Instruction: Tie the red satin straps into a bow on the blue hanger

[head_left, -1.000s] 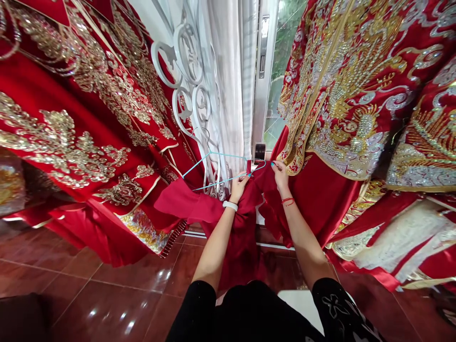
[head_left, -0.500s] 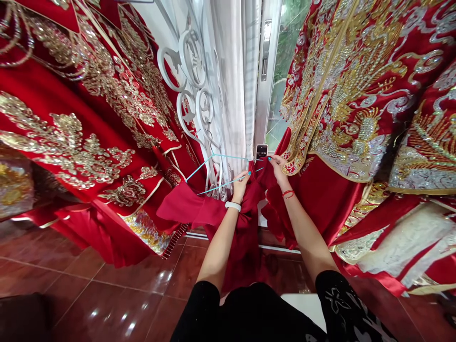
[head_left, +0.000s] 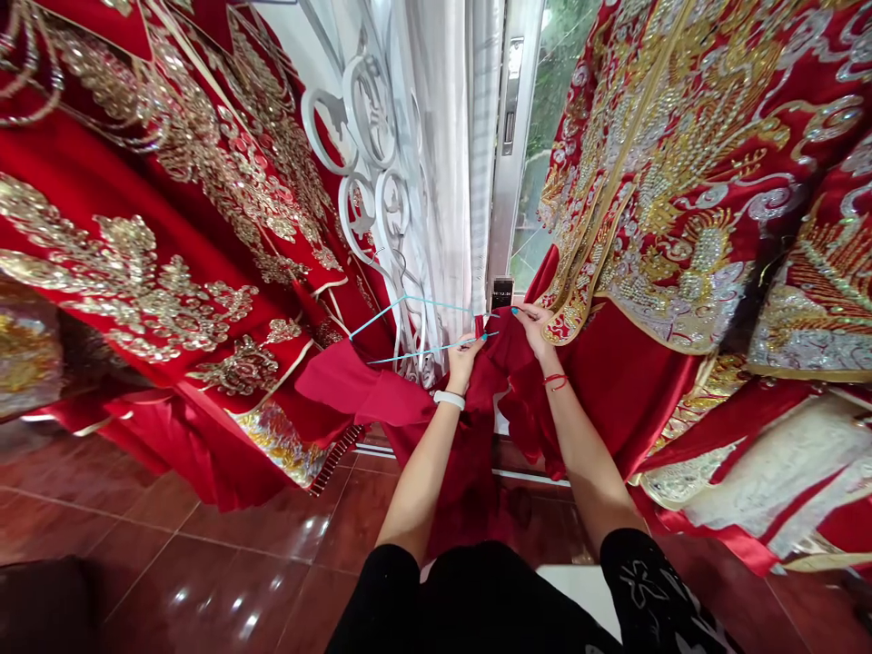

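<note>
Two hands, left hand point(head_left: 464, 356), right hand point(head_left: 535, 325) (both pinching), one blue hanger point(head_left: 409, 329), one red garment point(head_left: 477, 427)

Far left, red robes point(head_left: 136, 254) heavy with gold embroidery hang in a row, hems close to the glossy dark-red floor tiles point(head_left: 204, 563). On the right, more red robes point(head_left: 681, 182), gold and silver beadwork all over. Between them at the far end: white scrollwork grille point(head_left: 368, 118), sheer white curtain point(head_left: 442, 163), metal window frame point(head_left: 510, 136), and a small dark device point(head_left: 502, 292) at its base.
</note>
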Motion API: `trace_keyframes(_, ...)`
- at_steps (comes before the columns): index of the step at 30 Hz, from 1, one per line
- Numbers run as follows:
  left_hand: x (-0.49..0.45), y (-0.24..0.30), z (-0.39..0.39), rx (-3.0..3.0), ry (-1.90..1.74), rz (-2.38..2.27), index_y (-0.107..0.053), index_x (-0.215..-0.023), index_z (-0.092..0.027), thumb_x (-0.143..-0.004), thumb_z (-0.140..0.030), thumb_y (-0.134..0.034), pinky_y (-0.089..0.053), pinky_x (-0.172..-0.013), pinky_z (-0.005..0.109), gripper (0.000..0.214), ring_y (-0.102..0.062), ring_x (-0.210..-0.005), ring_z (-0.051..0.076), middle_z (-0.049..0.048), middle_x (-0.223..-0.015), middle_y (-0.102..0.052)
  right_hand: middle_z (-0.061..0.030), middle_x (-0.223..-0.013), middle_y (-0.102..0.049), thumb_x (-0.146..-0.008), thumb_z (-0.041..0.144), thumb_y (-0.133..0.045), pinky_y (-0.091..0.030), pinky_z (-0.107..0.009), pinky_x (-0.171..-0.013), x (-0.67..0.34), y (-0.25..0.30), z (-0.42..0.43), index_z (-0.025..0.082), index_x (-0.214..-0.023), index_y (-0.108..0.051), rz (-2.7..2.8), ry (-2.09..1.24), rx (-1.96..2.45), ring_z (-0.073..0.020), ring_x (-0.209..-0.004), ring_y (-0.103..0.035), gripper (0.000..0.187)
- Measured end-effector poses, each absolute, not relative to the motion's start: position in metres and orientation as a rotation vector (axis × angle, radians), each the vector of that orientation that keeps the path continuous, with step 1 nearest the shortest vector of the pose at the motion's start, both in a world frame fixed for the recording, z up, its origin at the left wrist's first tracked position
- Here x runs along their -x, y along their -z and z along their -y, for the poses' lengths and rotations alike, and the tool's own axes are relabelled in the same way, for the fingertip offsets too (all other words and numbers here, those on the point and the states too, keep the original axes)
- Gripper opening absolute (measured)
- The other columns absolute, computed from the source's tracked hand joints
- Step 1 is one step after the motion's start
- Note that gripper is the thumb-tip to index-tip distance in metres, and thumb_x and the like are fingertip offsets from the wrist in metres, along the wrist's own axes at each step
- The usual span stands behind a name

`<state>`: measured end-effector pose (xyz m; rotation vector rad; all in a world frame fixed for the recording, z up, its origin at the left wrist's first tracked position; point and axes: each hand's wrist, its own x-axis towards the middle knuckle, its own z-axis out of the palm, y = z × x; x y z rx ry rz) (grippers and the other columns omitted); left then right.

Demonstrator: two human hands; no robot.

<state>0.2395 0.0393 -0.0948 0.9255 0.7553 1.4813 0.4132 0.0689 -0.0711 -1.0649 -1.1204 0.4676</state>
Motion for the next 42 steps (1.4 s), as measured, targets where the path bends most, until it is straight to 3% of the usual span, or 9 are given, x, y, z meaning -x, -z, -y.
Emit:
trace_keyframes(8,-0.225,0.090,-0.045,-0.962,-1.385,-0.841,-0.073,-0.068,-0.015,-0.054,-0.024,-0.088,-0.050,-0.092,0.035,0.022,-0.068,-0.087,0.020,0.0042,-0.080,-0.074,-0.0073,-0.090,-0.077,-0.081,0.036,-0.064,-0.056,-0.036,-0.082,-0.361,0.035,-0.058,0.018,-0.082,-0.078,1.278,-0.286,1.002,-0.0224,-0.085,-0.071,0.022)
trace_keyframes(14,-0.224,0.091,-0.047,-0.916,-1.370,-0.871,-0.076,-0.075,-0.016,-0.059,-0.028,-0.086,-0.047,-0.100,0.040,0.023,-0.068,-0.096,0.023,0.0072,-0.089,-0.075,-0.0074,-0.093,-0.078,-0.086,0.040,-0.061,-0.056,-0.036,-0.085,-0.352,0.032,-0.049,0.018,-0.090,-0.077,1.426,-0.386,1.052,-0.0221,-0.087,-0.071,0.028)
trace_keyframes(17,-0.217,0.095,-0.036,-0.972,-1.347,-0.862,-0.076,-0.082,-0.015,-0.067,-0.037,-0.081,-0.047,-0.101,0.040,0.028,-0.067,-0.101,0.024,0.0077,-0.091,-0.075,-0.0080,-0.109,-0.076,-0.085,0.043,-0.065,-0.053,-0.039,-0.095,-0.363,0.035,-0.040,0.020,-0.107,-0.075,1.571,-0.476,1.020,-0.0231,-0.101,-0.070,0.034)
trace_keyframes(20,-0.209,0.101,-0.014,-1.146,-1.408,-1.001,-0.073,-0.087,-0.015,-0.086,-0.044,-0.062,-0.047,-0.099,0.040,0.031,-0.065,-0.099,0.023,0.0077,-0.092,-0.072,-0.0077,-0.125,-0.071,-0.082,0.040,-0.071,-0.045,-0.042,-0.107,-0.366,0.038,-0.034,0.023,-0.120,-0.070,1.723,-0.502,1.005,-0.0244,-0.117,-0.064,0.042)
trace_keyframes(22,-0.205,0.104,0.005,-1.328,-1.521,-1.216,-0.070,-0.095,-0.017,-0.093,-0.039,-0.053,-0.045,-0.100,0.041,0.028,-0.062,-0.103,0.023,0.0091,-0.100,-0.069,-0.0083,-0.121,-0.072,-0.081,0.040,-0.071,-0.044,-0.044,-0.108,-0.363,0.042,-0.033,0.023,-0.115,-0.072,1.758,-0.456,1.031,-0.0258,-0.115,-0.064,0.038)
trace_keyframes(25,-0.205,0.103,0.031,-1.669,-1.599,-1.471,-0.067,-0.109,-0.020,-0.091,-0.035,-0.059,-0.042,-0.104,0.043,0.024,-0.058,-0.111,0.026,0.0111,-0.113,-0.063,-0.0086,-0.112,-0.074,-0.081,0.039,-0.071,-0.045,-0.048,-0.105,-0.358,0.045,-0.036,0.022,-0.106,-0.073,1.760,-0.349,1.087,-0.0282,-0.110,-0.064,0.030)
trace_keyframes(31,-0.205,0.089,0.031,-2.006,-1.706,-1.471,-0.064,-0.118,-0.021,-0.094,-0.029,-0.056,-0.042,-0.104,0.045,0.026,-0.055,-0.114,0.027,0.0127,-0.118,-0.062,-0.0078,-0.114,-0.071,-0.085,0.039,-0.062,-0.046,-0.046,-0.102,-0.350,0.050,-0.038,0.023,-0.111,-0.065,1.757,-0.390,1.062,-0.0276,-0.111,-0.064,0.031)
trace_keyframes(38,-0.184,0.101,0.042,-1.992,-1.730,-1.309,-0.064,-0.116,-0.019,-0.093,-0.017,-0.047,-0.043,-0.106,0.043,0.029,-0.056,-0.117,0.024,0.0117,-0.119,-0.063,-0.0084,-0.104,-0.073,-0.084,0.043,-0.063,-0.048,-0.044,-0.097,-0.342,0.052,-0.036,0.022,-0.102,-0.066,1.632,-0.324,1.125,-0.0277,-0.100,-0.065,0.028)
trace_keyframes(42,-0.155,0.116,0.085,-1.804,-1.714,-1.309,-0.068,-0.106,-0.021,-0.094,-0.024,-0.047,-0.046,-0.102,0.039,0.024,-0.060,-0.111,0.023,0.0097,-0.111,-0.066,-0.0104,-0.117,-0.069,-0.086,0.042,-0.060,-0.044,-0.047,-0.106,-0.340,0.050,-0.034,0.022,-0.111,-0.064,1.643,-0.267,1.127,-0.0284,-0.113,-0.061,0.032)
